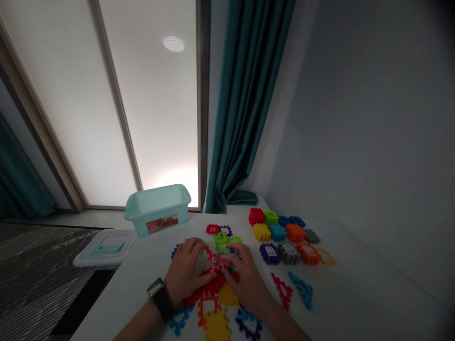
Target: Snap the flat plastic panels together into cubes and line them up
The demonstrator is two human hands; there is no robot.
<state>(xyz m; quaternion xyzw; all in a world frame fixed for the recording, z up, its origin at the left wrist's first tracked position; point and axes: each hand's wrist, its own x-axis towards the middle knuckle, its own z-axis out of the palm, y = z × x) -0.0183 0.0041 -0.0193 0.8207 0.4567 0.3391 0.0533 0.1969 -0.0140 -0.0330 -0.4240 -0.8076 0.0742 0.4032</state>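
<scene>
Both my hands rest on a pile of colourful toothed plastic building tiles on a white table. My left hand, with a dark smartwatch on its wrist, and my right hand pinch a pink-red frame tile between their fingertips. Under and around them lie red, orange, yellow, blue and purple tiles. Green tiles lie just beyond the fingers.
A pale teal plastic bin stands at the table's far left, its lid beside it at the edge. Assembled coloured cubes are grouped to the right. A red triangle tile and a blue one lie near my right forearm. A teal curtain hangs behind.
</scene>
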